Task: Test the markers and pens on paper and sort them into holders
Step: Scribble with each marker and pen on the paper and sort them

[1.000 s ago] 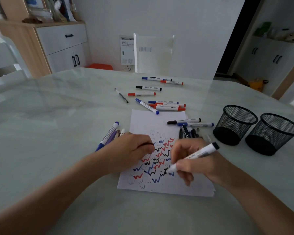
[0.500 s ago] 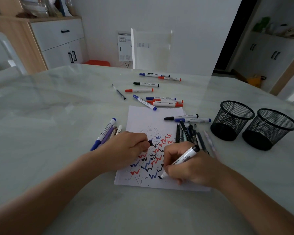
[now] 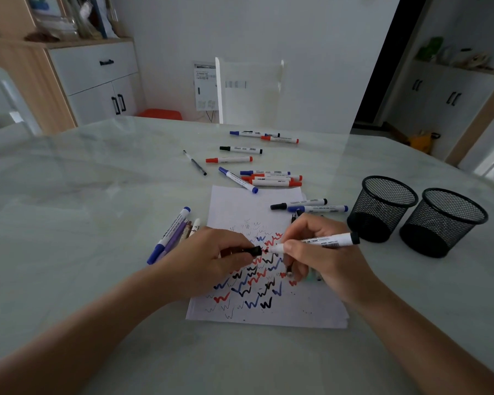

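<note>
Head view: one marker is being handled above the paper, which is lying on the table.
Right grip: the right hand is being kept curled round the marker's white barrel, near its writing end.
Left grip: a black cap is being pinched by the left hand, with its open end being turned toward the marker.
Marker against grip: the barrel is being carried level over the middle of the paper. Its black tail is sticking out past the right hand toward the paper's right side, and its tip is being pointed at the cap, just short of it. Whether tip and cap are touching cannot be told.
Testing done: most of the paper's near half is being taken up by red, blue and black squiggles, so a good many pens are judged as tried.
Sorting done: nothing is being seen standing in the inner holder or the outer holder, both right of the paper.
Left to do: loose markers are lying beyond the paper's far edge, side pens are lying just left of it, and more are being hidden under the right hand; sorting is judged as hardly begun.
Step in hand: the marker is probably being recapped.
</note>
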